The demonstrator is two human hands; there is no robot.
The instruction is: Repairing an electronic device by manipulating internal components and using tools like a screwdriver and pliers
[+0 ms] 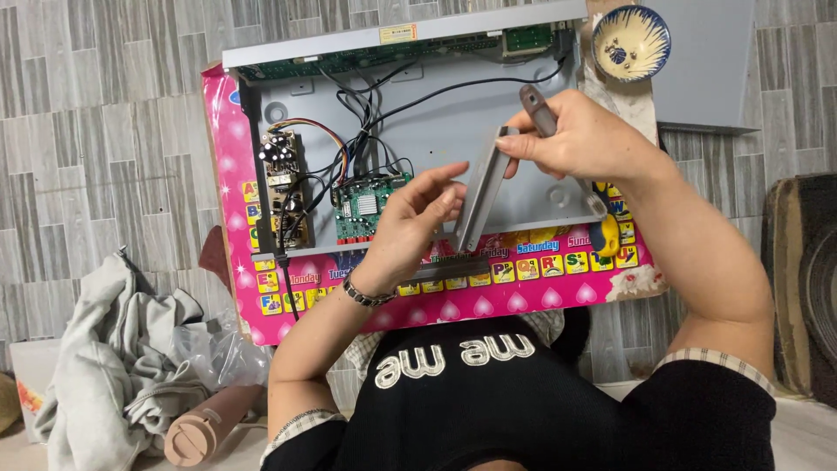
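Observation:
A long grey metal bracket [482, 194] is held up between both hands above an opened grey electronics chassis [453, 122]. My left hand [410, 225] grips the bracket's lower part from the left. My right hand [582, 139] pinches its upper end and also holds a grey-handled tool [537, 108] that sticks up past the fingers. Inside the chassis sit a green circuit board [362, 209], a brown power board [282, 179] and black and coloured wires [366, 96].
The chassis lies on a pink children's mat [523, 292] on the tiled floor. A blue-patterned bowl [630, 42] and a grey metal cover [706, 70] are at the top right. Grey cloth [105, 366] and a pinkish bottle [205, 427] lie at the lower left.

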